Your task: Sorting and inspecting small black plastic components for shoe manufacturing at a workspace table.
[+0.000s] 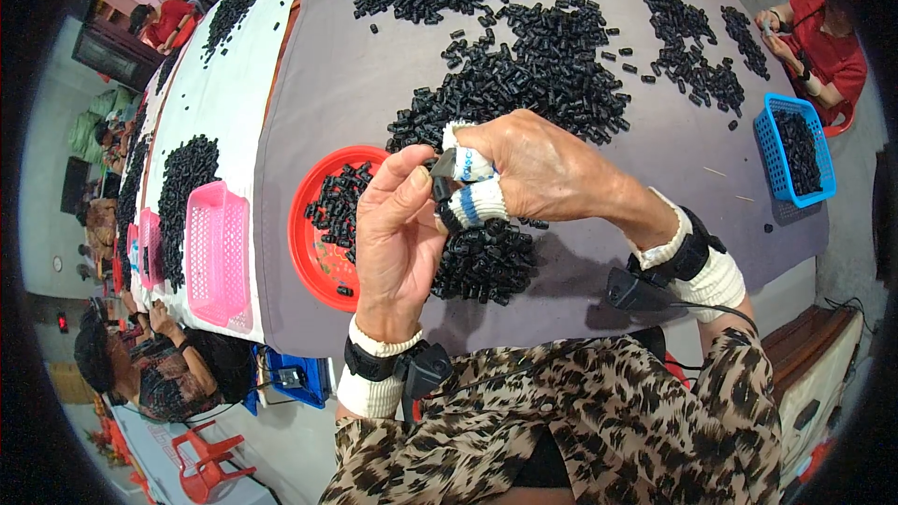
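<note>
Black piece (441, 189) pinched above the grey worktop (692, 164)

The small, dark cylinder is up in the air between the two hands, over the near part of the worktop. The left hand (398, 252), palm turned up, grips it with thumb and fingertips closed. The right hand (552, 168) meets it from the other side; its thumb and forefinger, wrapped in white covers with blue marks, are closed on a dark pointed bit (448, 163). Whether that is a tool or part of the piece, I cannot tell. White knitted cuffs (369, 397) and black straps circle both wrists.

Just below the hands, toward the near edge, lies a small pile (482, 271) of similar pieces. Beside it, toward the left edge, a round red tray (299, 252) holds more. Beyond the hands, a large heap (533, 75) spreads toward the far edge. A blue basket (775, 154) of black pieces stands at the right edge.

Past the left edge, on a white-covered surface (243, 84), a pink basket (217, 252) sits close to its near edge. A person in red (828, 47) is seated beyond the right edge, hands raised together.
</note>
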Action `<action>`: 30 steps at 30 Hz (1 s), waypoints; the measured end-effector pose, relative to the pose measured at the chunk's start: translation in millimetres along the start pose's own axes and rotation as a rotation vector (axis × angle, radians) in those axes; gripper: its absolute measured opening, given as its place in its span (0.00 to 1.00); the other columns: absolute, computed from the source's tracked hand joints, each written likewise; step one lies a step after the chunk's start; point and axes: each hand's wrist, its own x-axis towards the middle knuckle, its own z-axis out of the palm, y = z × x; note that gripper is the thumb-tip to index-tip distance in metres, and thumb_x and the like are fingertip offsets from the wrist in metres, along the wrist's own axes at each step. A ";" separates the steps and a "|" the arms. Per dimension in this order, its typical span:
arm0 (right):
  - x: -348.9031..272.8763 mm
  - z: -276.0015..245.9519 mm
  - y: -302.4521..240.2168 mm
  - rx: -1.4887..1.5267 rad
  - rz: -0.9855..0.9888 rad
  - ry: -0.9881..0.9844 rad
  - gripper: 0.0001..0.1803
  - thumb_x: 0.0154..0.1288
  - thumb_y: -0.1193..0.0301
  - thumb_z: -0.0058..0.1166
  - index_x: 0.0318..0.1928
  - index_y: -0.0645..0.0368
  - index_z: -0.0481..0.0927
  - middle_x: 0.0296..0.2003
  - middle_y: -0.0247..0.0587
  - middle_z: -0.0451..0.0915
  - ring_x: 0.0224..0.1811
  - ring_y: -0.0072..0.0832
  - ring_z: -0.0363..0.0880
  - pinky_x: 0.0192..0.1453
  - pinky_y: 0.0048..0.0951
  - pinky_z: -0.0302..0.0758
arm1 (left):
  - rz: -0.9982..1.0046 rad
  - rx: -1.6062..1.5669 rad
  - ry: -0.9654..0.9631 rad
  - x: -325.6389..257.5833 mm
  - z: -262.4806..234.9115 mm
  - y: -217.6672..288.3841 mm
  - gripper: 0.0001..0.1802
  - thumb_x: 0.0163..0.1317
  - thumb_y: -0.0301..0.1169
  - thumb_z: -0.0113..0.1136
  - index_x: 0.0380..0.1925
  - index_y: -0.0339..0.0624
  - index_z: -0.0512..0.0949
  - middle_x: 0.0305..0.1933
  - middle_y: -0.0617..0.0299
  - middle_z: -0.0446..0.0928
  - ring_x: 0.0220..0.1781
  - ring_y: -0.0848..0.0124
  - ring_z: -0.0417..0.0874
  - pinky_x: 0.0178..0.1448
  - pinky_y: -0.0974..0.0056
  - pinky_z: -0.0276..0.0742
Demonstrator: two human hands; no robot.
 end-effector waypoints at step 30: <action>-2.8 5.5 3.8 0.117 -0.003 0.167 0.14 0.43 0.68 0.59 0.26 0.68 0.75 0.18 0.48 0.75 0.21 0.33 0.74 0.27 0.32 0.70 | -0.016 0.057 0.038 9.5 4.5 -4.4 0.11 0.56 0.22 0.54 0.40 0.33 0.72 0.36 0.54 0.77 0.37 0.72 0.78 0.41 0.72 0.77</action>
